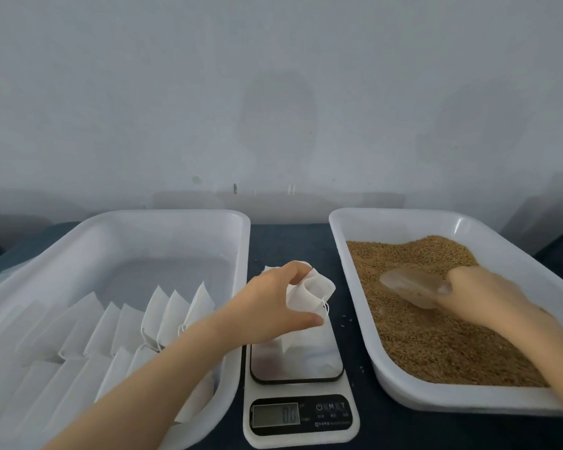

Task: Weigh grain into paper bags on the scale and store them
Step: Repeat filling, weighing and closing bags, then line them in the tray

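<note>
My left hand pinches a small white paper bag by its open mouth, holding it above the platform of the white digital scale. The scale's display shows a reading near zero. My right hand grips the handle of a clear plastic scoop, whose bowl lies on the brown grain. The grain fills a white tray on the right.
A second white tray on the left holds several white bags in rows. Both trays and the scale sit on a dark tabletop against a pale wall. A few loose grains lie beside the scale.
</note>
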A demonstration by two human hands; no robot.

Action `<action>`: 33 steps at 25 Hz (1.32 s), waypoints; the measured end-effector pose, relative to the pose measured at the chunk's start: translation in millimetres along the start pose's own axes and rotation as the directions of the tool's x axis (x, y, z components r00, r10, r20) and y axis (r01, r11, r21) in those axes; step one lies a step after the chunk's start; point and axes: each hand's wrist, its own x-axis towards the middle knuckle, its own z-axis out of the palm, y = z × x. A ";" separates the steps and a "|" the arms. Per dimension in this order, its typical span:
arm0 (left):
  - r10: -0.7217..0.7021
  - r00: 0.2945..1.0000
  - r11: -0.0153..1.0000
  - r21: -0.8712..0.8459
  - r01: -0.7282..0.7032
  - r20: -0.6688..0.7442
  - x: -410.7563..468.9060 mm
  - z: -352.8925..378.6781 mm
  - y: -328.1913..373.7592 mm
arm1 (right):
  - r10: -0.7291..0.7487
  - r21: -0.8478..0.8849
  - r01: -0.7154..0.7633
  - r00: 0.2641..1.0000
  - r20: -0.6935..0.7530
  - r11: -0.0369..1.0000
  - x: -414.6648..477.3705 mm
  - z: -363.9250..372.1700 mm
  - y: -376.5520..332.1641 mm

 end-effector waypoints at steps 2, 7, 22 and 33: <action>-0.006 1.000 1.000 0.009 0.006 0.003 0.4 -0.3 0.3 | 0.018 -0.038 -0.020 0.999 -0.043 0.999 8.5 -4.8 -11.2; -0.007 1.000 1.000 0.020 0.007 0.010 -0.3 -1.8 1.4 | 0.091 -0.112 -0.091 0.996 -0.005 0.990 32.8 -5.2 -49.9; 0.015 0.999 1.000 0.009 -0.015 0.044 3.9 -2.0 -2.3 | -0.039 0.379 0.026 0.999 0.027 0.925 37.8 10.8 -1.6; 0.026 0.998 0.999 -0.025 -0.024 0.055 3.0 -2.2 -3.3 | -0.109 0.426 0.116 0.993 -0.040 0.897 3.2 2.3 31.7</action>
